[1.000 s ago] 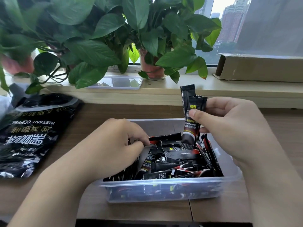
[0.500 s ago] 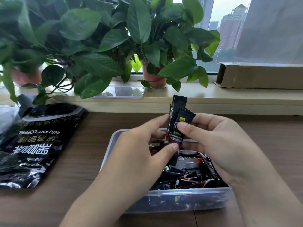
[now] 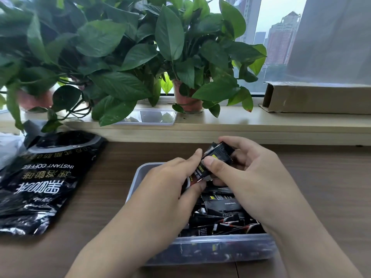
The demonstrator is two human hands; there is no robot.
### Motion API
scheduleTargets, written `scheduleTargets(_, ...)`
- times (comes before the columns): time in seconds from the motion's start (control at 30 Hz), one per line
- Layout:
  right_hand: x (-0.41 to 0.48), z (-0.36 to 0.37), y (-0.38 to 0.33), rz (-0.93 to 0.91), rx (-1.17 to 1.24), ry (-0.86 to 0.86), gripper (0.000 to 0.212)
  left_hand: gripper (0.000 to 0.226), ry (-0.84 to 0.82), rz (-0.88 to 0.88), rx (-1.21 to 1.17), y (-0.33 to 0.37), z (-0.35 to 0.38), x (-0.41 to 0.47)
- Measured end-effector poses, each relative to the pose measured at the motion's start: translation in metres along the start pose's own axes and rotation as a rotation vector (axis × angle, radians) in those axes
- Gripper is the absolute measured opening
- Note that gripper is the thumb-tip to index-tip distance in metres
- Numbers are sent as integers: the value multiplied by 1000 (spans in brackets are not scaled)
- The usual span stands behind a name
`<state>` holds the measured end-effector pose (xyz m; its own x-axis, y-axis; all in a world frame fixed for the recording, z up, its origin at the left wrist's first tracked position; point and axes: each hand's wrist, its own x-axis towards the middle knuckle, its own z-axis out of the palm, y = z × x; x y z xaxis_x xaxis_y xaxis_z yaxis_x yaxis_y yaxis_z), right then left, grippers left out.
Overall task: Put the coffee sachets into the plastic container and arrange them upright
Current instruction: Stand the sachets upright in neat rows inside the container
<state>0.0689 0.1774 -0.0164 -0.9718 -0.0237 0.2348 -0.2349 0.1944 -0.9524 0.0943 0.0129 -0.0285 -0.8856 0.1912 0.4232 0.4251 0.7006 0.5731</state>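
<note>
A wood-grain table (image 3: pixel 321 187) runs beneath a windowsill crowded with leafy potted plants (image 3: pixel 140 57), with grey city towers beyond the glass. Above the far end of a clear plastic container (image 3: pixel 138 173), both hands meet on a small bundle of black coffee sachets (image 3: pixel 212 163), which tilts with its top leaning right. The left hand (image 3: pixel 170 189) pinches the lower end between thumb and fingers, while the right hand (image 3: pixel 247 177) curls around the upper end, thumb pressed on the front. Between the two wrists, loose sachets (image 3: pixel 220 213) lie jumbled flat inside the container. Well left of the left hand lies a black instant coffee bag (image 3: pixel 40 181). Beyond the right hand, a cardboard box (image 3: pixel 317 99) sits on the sill.
</note>
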Motion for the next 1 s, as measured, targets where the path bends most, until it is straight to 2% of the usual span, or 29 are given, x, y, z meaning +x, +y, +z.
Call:
scheduleTargets(0.1,-1,1,3,19,-13,10,36,61,22,-7,-80,-1,-1,0)
scheduleTargets(0.2,-4,3,3,10,-172,-63,31,65,43,-28,-186,0,-1,1)
scheduleTargets(0.27,-6,4,0,15,-213,-117,33,66,86,-11,-212,-2,-3,2)
scheduleTargets(0.37,-7,-1,-5,3,-295,-148,50,62,156,4,-225,-1,-8,3)
scheduleTargets(0.43,-8,-2,-8,21,-295,-158,39,59,157,-2,-242,2,-12,2)
scheduleTargets(0.53,-8,2,-9,58,-166,-102,15,61,98,-10,-243,8,-15,0)
scheduleTargets(0.67,-6,7,-9,146,119,-86,15,54,137,-36,-295,9,-14,0)
scheduleTargets(0.87,0,6,-11,301,510,18,5,55,284,-152,-622,16,-12,4)
scheduleTargets(0.93,1,8,-10,329,583,0,8,64,348,-204,-776,17,-8,5)
scheduleTargets(1.0,-1,13,-11,377,668,-51,15,56,374,-268,-991,21,-3,6)
